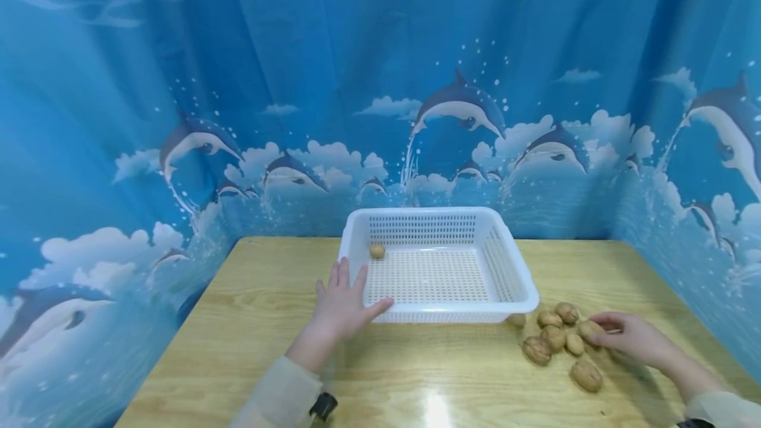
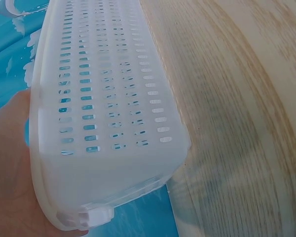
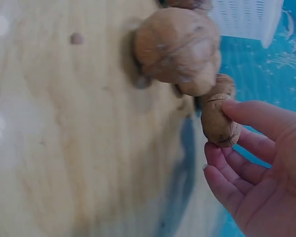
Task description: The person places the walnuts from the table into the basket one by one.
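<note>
A walnut point(image 3: 219, 121) sits between the thumb and fingers of my right hand point(image 1: 639, 339), which pinches it at the right edge of a loose group of walnuts point(image 1: 553, 337). In the right wrist view a larger walnut point(image 3: 175, 44) lies close by. My left hand point(image 1: 341, 306) rests on the left front corner of a white plastic basket point(image 1: 440, 309), fingers spread and straight, thumb lying over the front rim. In the left wrist view that hand point(image 2: 7, 168) shows along the basket's rim point(image 2: 37, 148). One walnut point(image 1: 377, 251) lies inside the basket, near its back left corner.
The basket stands at the back middle of a wooden table point(image 1: 250, 322). A single walnut point(image 1: 586, 375) lies in front of the group, and another point(image 1: 516, 320) is partly hidden by the basket's front right corner. A blue dolphin-print curtain point(image 1: 333, 84) surrounds the table's back and sides.
</note>
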Motion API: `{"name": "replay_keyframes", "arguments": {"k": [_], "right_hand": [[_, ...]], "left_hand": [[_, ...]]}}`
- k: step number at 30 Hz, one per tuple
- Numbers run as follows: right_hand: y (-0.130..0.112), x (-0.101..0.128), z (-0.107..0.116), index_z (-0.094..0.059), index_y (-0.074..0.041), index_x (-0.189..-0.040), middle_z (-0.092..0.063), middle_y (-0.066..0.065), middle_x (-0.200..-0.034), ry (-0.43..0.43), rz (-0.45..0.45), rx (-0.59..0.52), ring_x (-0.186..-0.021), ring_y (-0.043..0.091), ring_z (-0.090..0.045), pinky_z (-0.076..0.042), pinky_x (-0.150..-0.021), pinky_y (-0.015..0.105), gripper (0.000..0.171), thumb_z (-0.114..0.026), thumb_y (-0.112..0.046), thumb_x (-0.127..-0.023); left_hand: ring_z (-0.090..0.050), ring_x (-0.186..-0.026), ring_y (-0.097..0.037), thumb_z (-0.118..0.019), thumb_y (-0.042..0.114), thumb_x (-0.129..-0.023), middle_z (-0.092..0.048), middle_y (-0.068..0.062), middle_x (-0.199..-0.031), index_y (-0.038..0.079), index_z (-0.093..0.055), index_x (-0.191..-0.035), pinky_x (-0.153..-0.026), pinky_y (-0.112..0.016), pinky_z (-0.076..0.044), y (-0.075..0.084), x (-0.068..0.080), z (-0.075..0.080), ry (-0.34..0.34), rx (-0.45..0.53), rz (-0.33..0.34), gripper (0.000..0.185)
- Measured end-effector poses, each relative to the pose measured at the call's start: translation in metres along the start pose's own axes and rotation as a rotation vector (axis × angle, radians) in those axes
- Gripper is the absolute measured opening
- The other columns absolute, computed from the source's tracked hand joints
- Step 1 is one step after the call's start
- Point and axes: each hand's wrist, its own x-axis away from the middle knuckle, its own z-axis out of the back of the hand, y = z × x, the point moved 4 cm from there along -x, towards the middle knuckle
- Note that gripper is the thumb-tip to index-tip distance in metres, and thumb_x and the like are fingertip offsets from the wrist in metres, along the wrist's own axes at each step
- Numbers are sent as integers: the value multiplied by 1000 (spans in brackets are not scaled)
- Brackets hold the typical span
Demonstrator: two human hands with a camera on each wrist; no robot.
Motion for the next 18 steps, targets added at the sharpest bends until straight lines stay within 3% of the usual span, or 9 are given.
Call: {"name": "replay_keyframes", "arguments": {"k": [3,11,18], "right_hand": [[-2,4,7,-51,16,-120,-58,32,-109,19,22,29,-93,41,-60,-53,-70,38,50,-60,-24,-91],[-16,7,19,-44,17,-126,-51,36,-119,-26,-7,-62,-104,47,-53,-53,-74,39,55,-56,-26,-94],[-40,5,29,-45,16,-126,-51,36,-120,15,12,-38,-105,46,-53,-53,-75,42,56,-58,-28,-93]], "left_hand": [[-3,-139,-41,-38,77,-79,-5,-22,-153,14,-26,-148,-104,-67,-6,1,1,1,1,4,2,94],[-4,-139,-41,-42,72,-82,-7,-23,-153,12,-27,-148,-104,-67,-7,2,2,3,1,3,1,90],[-3,-139,-40,-42,73,-81,-5,-22,-153,13,-26,-148,-104,-67,-6,1,0,1,0,-1,3,91]]}}
